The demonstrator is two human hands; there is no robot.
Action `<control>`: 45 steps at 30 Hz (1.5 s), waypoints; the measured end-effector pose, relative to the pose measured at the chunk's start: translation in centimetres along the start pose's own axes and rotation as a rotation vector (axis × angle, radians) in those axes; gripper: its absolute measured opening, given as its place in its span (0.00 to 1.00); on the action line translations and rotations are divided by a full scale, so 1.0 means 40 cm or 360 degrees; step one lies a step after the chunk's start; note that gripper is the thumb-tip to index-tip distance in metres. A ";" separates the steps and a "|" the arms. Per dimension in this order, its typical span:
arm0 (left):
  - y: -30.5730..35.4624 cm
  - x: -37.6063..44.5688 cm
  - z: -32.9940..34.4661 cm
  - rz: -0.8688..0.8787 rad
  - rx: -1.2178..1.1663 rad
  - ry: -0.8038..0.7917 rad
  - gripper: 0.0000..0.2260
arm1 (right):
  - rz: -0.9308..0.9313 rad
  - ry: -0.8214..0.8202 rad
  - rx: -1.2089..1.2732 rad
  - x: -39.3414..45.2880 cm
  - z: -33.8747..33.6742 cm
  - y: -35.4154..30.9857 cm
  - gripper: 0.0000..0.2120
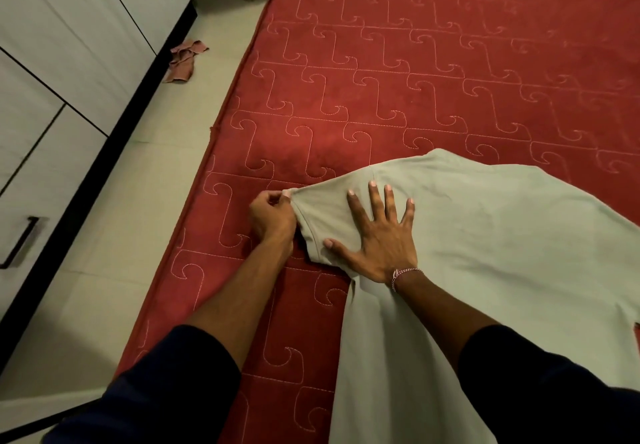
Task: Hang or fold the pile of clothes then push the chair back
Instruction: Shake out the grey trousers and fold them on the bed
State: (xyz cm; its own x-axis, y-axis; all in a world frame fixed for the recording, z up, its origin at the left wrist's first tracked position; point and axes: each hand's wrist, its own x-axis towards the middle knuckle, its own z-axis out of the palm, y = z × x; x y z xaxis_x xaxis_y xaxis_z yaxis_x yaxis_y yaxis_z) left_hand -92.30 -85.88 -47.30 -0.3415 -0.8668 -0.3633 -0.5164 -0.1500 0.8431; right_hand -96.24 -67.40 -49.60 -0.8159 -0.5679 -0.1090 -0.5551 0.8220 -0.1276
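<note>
**Pull the sleeve flat**

The pale green shirt (485, 253) lies on the red bed (381, 80), toward 4 o'clock. The left hand (272, 216) pinches the sleeve tip — its grip is tight. The right hand (379, 232) presses flat, fingers spread wide. Best to tug gently toward 9 o'clock — then fold the sleeve in.
</note>
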 end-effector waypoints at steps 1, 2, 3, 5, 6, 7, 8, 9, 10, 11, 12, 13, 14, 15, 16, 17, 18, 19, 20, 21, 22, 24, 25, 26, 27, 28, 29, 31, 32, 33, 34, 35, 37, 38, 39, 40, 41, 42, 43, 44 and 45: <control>0.000 -0.003 -0.003 0.0069 0.0070 0.0011 0.09 | 0.0000 0.0002 -0.0003 0.000 0.001 -0.001 0.49; 0.003 -0.011 -0.007 0.0130 0.0150 0.0005 0.07 | -0.0001 0.0002 -0.0006 0.000 0.002 -0.001 0.48; 0.006 -0.021 -0.006 0.0142 0.0199 -0.0013 0.06 | 0.0001 0.0002 -0.0010 0.001 0.002 -0.001 0.48; 0.004 -0.043 -0.003 0.0006 0.0211 -0.0073 0.15 | 0.0006 -0.0012 -0.0010 0.004 0.003 0.002 0.45; -0.004 -0.054 -0.003 -0.0108 0.0211 -0.0127 0.20 | 0.0000 -0.0028 0.0004 0.003 0.006 0.004 0.43; -0.012 -0.065 -0.006 -0.0196 0.0227 -0.0179 0.22 | -0.0009 -0.0041 0.0029 0.005 0.008 0.006 0.40; -0.022 -0.079 -0.009 -0.0241 0.0267 -0.0253 0.22 | -0.0013 -0.0045 0.0064 0.006 0.010 0.008 0.38; -0.030 -0.094 -0.010 -0.0227 0.0326 -0.0322 0.20 | -0.0014 -0.0053 0.0101 0.009 0.011 0.012 0.36; -0.036 -0.108 -0.008 -0.0165 0.0405 -0.0354 0.16 | -0.0011 -0.0075 0.0138 0.014 0.009 0.017 0.36; -0.038 -0.124 -0.006 -0.0069 0.0481 -0.0335 0.13 | -0.0010 -0.0094 0.0195 0.016 0.002 0.021 0.37; -0.033 -0.141 -0.005 0.0030 0.0521 -0.0266 0.12 | -0.0006 -0.0095 0.0281 0.016 -0.007 0.023 0.37; -0.028 -0.156 -0.003 0.0121 0.0526 -0.0214 0.12 | -0.0001 -0.0062 0.0369 0.007 -0.019 0.022 0.36; -0.022 -0.171 0.001 0.0198 0.0518 -0.0172 0.12 | 0.0000 0.0011 0.0425 -0.012 -0.027 0.017 0.34; -0.018 -0.179 0.005 0.0261 0.0534 -0.0137 0.12 | 0.0005 0.0109 0.0435 -0.041 -0.029 0.009 0.32; -0.018 -0.187 0.006 0.0323 0.0584 -0.0114 0.12 | 0.0031 0.0200 0.0412 -0.080 -0.022 -0.001 0.30; -0.023 -0.189 0.008 0.0380 0.0655 -0.0085 0.12 | 0.0066 0.0249 0.0371 -0.120 -0.011 -0.013 0.29; -0.035 -0.192 0.011 0.0446 0.0719 -0.0055 0.12 | 0.0098 0.0237 0.0317 -0.160 0.003 -0.021 0.29; -0.047 -0.190 0.010 0.0515 0.0785 -0.0029 0.12 | 0.0110 0.0192 0.0246 -0.187 0.018 -0.029 0.31; -0.057 -0.188 0.010 0.0602 0.0855 -0.0023 0.13 | 0.0112 0.0135 0.0175 -0.200 0.027 -0.031 0.35; -0.072 -0.183 0.012 0.0698 0.0943 -0.0031 0.13 | 0.0120 0.0099 0.0131 -0.205 0.035 -0.029 0.38; -0.076 -0.179 0.010 0.0772 0.1025 -0.0037 0.14 | 0.0121 0.0084 0.0101 -0.198 0.036 -0.027 0.40; -0.078 -0.181 0.007 0.0817 0.1120 -0.0032 0.16 | 0.0107 0.0058 0.0071 -0.193 0.033 -0.025 0.43; -0.078 -0.180 0.006 0.0781 0.1098 -0.0030 0.17 | 0.0101 0.0036 0.0068 -0.191 0.032 -0.026 0.44; -0.072 -0.188 0.000 0.0725 0.1037 -0.0034 0.18 | 0.0097 0.0009 0.0069 -0.193 0.029 -0.024 0.44; -0.070 -0.194 -0.009 0.0676 0.0960 -0.0042 0.19 | 0.0093 -0.0035 0.0087 -0.190 0.029 -0.021 0.43; -0.068 -0.207 -0.024 0.0646 0.0883 -0.0064 0.19 | 0.0088 -0.0083 0.0128 -0.189 0.023 -0.018 0.42; -0.071 -0.217 -0.040 0.0623 0.0822 -0.0089 0.19 | 0.0070 -0.0130 0.0183 -0.186 0.017 -0.013 0.41; -0.080 -0.243 -0.077 0.0538 0.0746 -0.0130 0.17 | 0.0031 -0.0216 0.0335 -0.184 -0.002 -0.003 0.37; -0.084 -0.258 -0.093 0.0493 0.0728 -0.0149 0.17 | 0.0011 -0.0246 0.0430 -0.188 -0.015 0.003 0.35; -0.102 -0.271 -0.114 0.0456 0.0716 -0.0180 0.17 | -0.0016 -0.0257 0.0508 -0.205 -0.023 0.003 0.34; -0.123 -0.279 -0.128 0.0401 0.0705 -0.0236 0.18 | -0.0053 -0.0231 0.0552 -0.225 -0.026 0.003 0.32; -0.153 -0.280 -0.139 0.0351 0.0705 -0.0308 0.20 | -0.0092 -0.0183 0.0579 -0.252 -0.027 -0.002 0.30; -0.206 -0.301 -0.172 0.0294 0.0725 -0.0473 0.22 | -0.0180 -0.0031 0.0626 -0.338 -0.036 -0.025 0.25; -0.215 -0.336 -0.202 0.0233 0.0704 -0.0591 0.20 | -0.0226 0.0067 0.0646 -0.396 -0.039 -0.044 0.21; -0.211 -0.375 -0.229 0.0185 0.0688 -0.0720 0.17 | -0.0254 0.0168 0.0670 -0.451 -0.041 -0.064 0.18; -0.209 -0.411 -0.252 0.0128 0.0692 -0.0841 0.14 | -0.0275 0.0237 0.0692 -0.507 -0.043 -0.086 0.15; -0.224 -0.448 -0.279 0.0083 0.0690 -0.0956 0.12 | -0.0296 0.0254 0.0724 -0.580 -0.045 -0.110 0.14; -0.233 -0.475 -0.301 0.0037 0.0698 -0.1045 0.10 | -0.0320 0.0246 0.0765 -0.644 -0.044 -0.134 0.14; -0.251 -0.500 -0.323 0.0005 0.0715 -0.1101 0.09 | -0.0349 0.0207 0.0808 -0.715 -0.044 -0.158 0.16; -0.263 -0.521 -0.343 -0.0027 0.0746 -0.1131 0.08 | -0.0388 0.0153 0.0834 -0.775 -0.041 -0.180 0.18; -0.278 -0.536 -0.359 -0.0045 0.0781 -0.1158 0.07 | -0.0431 0.0077 0.0832 -0.826 -0.038 -0.198 0.21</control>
State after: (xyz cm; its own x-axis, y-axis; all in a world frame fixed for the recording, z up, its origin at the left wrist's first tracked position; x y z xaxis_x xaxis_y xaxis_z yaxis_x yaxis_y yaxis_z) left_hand -67.97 -72.45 -43.19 -0.6529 -0.3226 -0.6853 -0.7547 0.1996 0.6250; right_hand -65.14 -55.06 -43.51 -0.6693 -0.7420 0.0388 -0.6013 0.5103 -0.6148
